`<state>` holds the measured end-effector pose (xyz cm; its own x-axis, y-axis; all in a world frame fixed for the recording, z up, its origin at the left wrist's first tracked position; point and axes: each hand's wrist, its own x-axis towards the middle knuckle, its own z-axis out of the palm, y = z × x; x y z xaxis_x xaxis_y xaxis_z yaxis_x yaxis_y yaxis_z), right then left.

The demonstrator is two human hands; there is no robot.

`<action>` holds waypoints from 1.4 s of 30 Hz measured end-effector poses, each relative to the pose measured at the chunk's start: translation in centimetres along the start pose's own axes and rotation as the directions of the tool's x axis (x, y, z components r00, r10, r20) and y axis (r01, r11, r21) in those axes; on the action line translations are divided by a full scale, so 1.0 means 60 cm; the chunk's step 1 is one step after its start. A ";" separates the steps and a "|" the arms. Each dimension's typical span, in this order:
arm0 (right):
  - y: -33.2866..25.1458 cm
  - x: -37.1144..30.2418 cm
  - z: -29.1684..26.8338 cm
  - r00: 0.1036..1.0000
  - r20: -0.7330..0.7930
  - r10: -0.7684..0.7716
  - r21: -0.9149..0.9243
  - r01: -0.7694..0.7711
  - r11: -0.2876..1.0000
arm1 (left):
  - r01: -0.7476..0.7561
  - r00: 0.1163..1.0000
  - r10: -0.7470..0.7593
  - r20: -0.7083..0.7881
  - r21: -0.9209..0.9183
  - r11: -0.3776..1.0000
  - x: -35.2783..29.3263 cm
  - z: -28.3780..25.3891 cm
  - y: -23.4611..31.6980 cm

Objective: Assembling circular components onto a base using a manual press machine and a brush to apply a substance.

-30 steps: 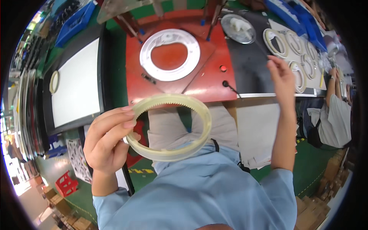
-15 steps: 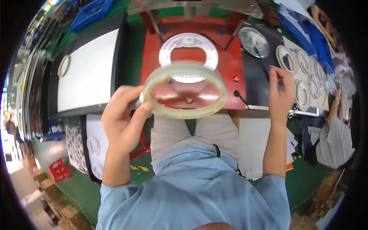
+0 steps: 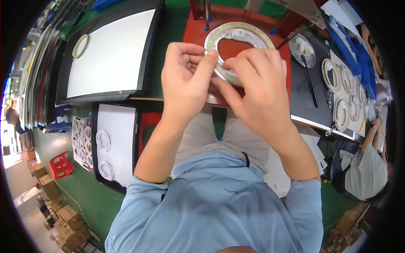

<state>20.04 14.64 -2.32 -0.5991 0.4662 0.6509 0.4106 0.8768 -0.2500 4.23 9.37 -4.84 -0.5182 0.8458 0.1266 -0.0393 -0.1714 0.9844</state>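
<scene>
Just beyond the fingertips of both hands, a translucent, pale-yellow toothed ring (image 3: 213, 36) sits around a white ring (image 3: 236, 33) over a red base plate (image 3: 195, 31). The left hand (image 3: 185, 80) is mostly closed, its thumb and bent forefinger pinching the toothed ring's left edge. The right hand (image 3: 261, 86) is partly open, thumb outside the near rim and curled fingers over its inner side; how firmly they press cannot be told.

Right of the right hand, a black bench (image 3: 295, 95) carries a clear round dish (image 3: 302, 49) with white material inside, a slim black tool (image 3: 311, 82) and several pale rings (image 3: 331, 76) on a white sheet. Well left of the left hand, a pale ring (image 3: 80, 46) lies at the edge of a white panel (image 3: 112, 55).
</scene>
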 end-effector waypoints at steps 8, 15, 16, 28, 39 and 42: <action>0.046 0.021 -0.014 0.985 0.117 0.125 0.073 -0.134 0.988 | -0.097 0.995 0.085 0.048 0.406 0.909 0.021 0.011 0.005; 0.049 0.011 -0.037 0.976 0.199 0.091 -0.005 -0.091 0.996 | -0.427 0.904 0.377 0.201 0.440 0.790 0.008 -0.031 -0.032; 0.048 0.012 -0.039 0.975 0.201 0.091 -0.004 -0.092 0.996 | -0.425 0.905 0.375 0.200 0.440 0.791 0.007 -0.030 -0.030; 0.084 0.002 -0.028 0.978 0.170 0.120 -0.010 -0.120 0.993 | -0.587 0.802 0.528 0.279 0.534 0.609 0.001 -0.033 -0.034; 0.082 0.084 -0.206 0.970 -0.117 0.211 0.007 -0.212 0.977 | -0.618 0.781 0.572 0.249 0.433 0.656 0.023 -0.030 -0.018; 0.332 0.032 -0.326 0.973 -0.136 0.185 0.017 -0.185 0.983 | -0.714 0.694 0.590 0.414 0.504 0.486 0.050 -0.011 0.013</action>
<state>40.55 30.71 7.96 -0.4135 0.6001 0.6847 0.5023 0.7776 -0.3782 2.10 11.45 -3.74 -0.0290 0.6946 0.7188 0.7813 -0.4328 0.4497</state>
